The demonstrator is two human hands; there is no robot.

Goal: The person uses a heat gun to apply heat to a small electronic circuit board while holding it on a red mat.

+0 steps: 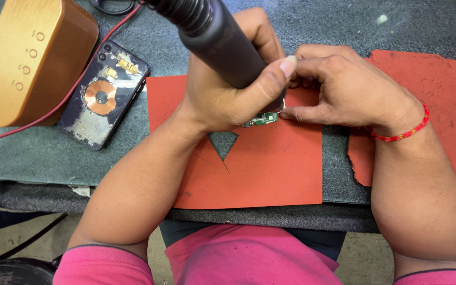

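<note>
Our left hand [222, 95] is wrapped tight around a thick black tool [212, 37], thumb pressed along its barrel, with the nozzle end pointing down and hidden behind the fingers. Just under that hand lies a small green board [260, 119], resting on the orange mat [270, 169]. Our right hand [344, 89] sits against the left, fingers curled and pinched narrow, and a thin metal tip shows at the board's right end; we judge it to be tweezers, though the grip itself is hidden. We read this as the working step on the board: the tool is held over it while the right hand steadies or picks at a part. Any further move calls for a still left wrist and a light, exact pinch on the right, since the board is small and loose on the mat. A red thread band [402, 134] circles our right wrist. Left of our left hand lies an opened phone back [104, 95] with a copper coil in it and small gold parts beside the coil. Further left sits a tan box [27, 58], with a red cable [54, 108] running past it. A second orange sheet [439, 105] lies under our right forearm.
</note>
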